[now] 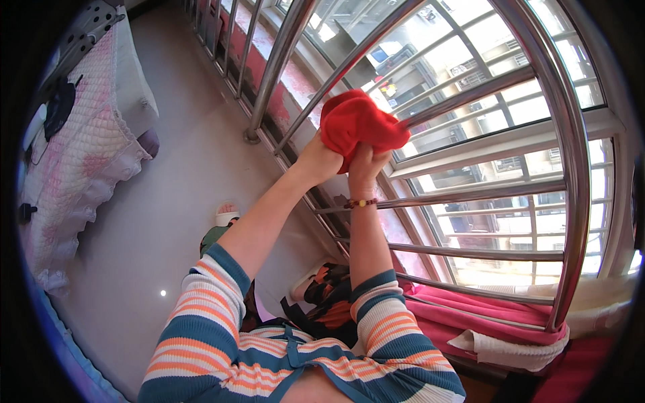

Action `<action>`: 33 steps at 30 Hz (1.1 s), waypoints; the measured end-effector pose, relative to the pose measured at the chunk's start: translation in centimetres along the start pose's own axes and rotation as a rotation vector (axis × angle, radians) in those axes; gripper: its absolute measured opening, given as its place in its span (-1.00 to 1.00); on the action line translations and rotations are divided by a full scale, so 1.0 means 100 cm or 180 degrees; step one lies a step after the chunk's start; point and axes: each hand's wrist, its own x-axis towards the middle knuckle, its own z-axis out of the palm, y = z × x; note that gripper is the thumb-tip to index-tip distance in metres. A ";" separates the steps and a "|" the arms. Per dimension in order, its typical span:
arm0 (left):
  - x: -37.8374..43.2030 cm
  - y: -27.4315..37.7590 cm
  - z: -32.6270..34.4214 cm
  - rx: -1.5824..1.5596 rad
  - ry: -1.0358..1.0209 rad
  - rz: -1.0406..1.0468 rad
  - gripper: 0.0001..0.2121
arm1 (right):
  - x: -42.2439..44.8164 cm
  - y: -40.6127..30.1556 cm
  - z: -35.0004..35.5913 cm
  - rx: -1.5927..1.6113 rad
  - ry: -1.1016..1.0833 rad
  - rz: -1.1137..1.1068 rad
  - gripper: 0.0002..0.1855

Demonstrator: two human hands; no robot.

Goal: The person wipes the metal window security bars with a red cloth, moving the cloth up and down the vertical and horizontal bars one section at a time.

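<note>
A bunched red cloth (355, 123) is held out in front of me, beside the metal bars by the window. My left hand (321, 160) grips its lower left edge. My right hand (368, 163), with a beaded bracelet (362, 203) at the wrist, is closed on its lower side. The cloth hides some of my fingertips and overlaps the end of a horizontal metal bar (468, 98). Whether the cloth touches that bar, I cannot tell.
The metal railing (574, 166) rises on the right before a barred window (484, 65). Pink fabric (484, 310) and a white cloth (509, 351) lie at its lower end. A bed with a quilted cover (85, 146) stands left. My feet are on the smooth floor (186, 151).
</note>
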 end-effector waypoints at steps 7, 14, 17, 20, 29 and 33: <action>-0.022 0.021 -0.028 0.2039 -0.0365 -0.0069 -0.64 | -0.068 0.071 0.000 0.0147 -0.0561 0.1051 -0.67; -0.020 0.045 -0.044 0.1092 -0.0192 0.0006 -0.54 | 0.006 -0.006 -0.028 0.0577 -0.0380 0.0790 -0.64; -0.020 0.027 -0.046 0.0609 0.0337 0.0384 -0.49 | 0.052 -0.064 -0.026 0.0984 -0.0289 0.0494 -0.69; -0.024 0.023 -0.054 0.0703 0.0655 0.0593 -0.44 | 0.065 -0.090 -0.013 0.0666 -0.0180 0.0302 -0.70; -0.019 0.010 -0.057 0.0344 0.0276 0.0557 -0.43 | -0.070 0.070 0.006 0.0190 -0.0403 0.0820 -0.65; -0.016 0.009 -0.077 0.0141 -0.0055 -0.0199 -0.43 | -0.136 0.129 0.028 -0.0090 -0.0487 0.1191 -0.59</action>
